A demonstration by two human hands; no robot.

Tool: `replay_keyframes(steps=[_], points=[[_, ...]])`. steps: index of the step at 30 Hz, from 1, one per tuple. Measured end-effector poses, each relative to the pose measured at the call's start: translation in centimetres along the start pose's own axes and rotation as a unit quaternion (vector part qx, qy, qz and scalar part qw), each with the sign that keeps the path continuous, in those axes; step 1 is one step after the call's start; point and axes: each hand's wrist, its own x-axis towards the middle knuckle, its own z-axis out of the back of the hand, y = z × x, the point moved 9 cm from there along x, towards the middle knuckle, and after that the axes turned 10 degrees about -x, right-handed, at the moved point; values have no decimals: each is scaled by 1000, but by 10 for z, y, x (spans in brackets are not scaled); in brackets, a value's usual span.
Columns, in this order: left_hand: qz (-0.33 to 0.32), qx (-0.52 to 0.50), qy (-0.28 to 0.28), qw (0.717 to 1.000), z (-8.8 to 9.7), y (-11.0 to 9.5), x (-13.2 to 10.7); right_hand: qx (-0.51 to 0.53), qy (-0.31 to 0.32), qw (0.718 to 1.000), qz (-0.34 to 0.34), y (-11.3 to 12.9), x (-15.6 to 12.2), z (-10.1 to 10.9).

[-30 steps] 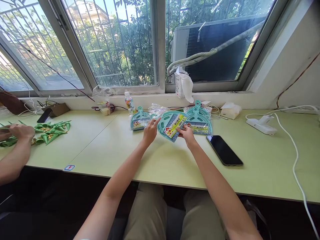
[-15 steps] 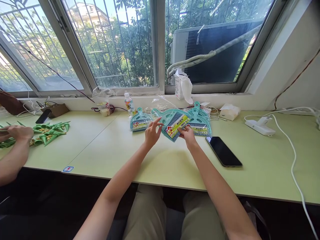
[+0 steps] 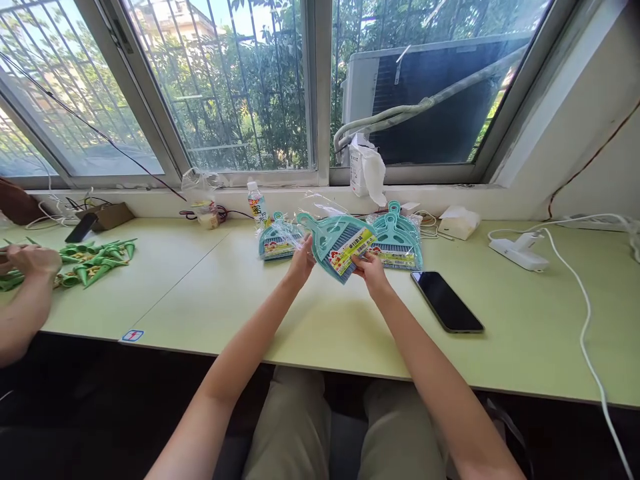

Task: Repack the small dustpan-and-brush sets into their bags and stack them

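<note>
A teal mini dustpan-and-brush set [image 3: 337, 243] with a yellow label is held tilted above the pale green table [image 3: 310, 313]. My right hand [image 3: 369, 272] pinches its lower edge. My left hand [image 3: 301, 261] grips its left side, where a clear plastic bag [image 3: 293, 230] trails. On the table behind it lie another packaged set [image 3: 274, 243] to the left and a small stack of sets [image 3: 400, 240] to the right.
A black phone [image 3: 447, 301] lies right of my hands. A white power strip [image 3: 519, 252] and its cable [image 3: 585, 320] sit further right. A bottle [image 3: 257, 204], tissue box [image 3: 460, 221] and bags line the sill. At far left another person's hand [image 3: 31, 259] touches green cones [image 3: 93, 263].
The dustpan set has been lifted off the table and tilted up. My left hand let go for a moment, then closed on its left side by the plastic bag.
</note>
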Motion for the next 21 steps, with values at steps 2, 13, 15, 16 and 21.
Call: replay_keyframes(steps=[2, 13, 15, 16, 21], points=[[10, 7, 0, 1000, 1, 11, -1, -7, 4, 1000, 2, -1, -2, -5], [82, 86, 135, 984, -18, 45, -16, 13, -67, 997, 24, 0, -8, 2], [73, 93, 135, 984, -20, 40, -18, 13, -58, 998, 30, 3, -10, -1], [69, 96, 131, 984, -20, 38, -19, 12, -54, 998, 32, 5, -11, -2], [43, 131, 95, 986, -12, 32, -15, 2, -53, 998, 43, 9, -15, -6]])
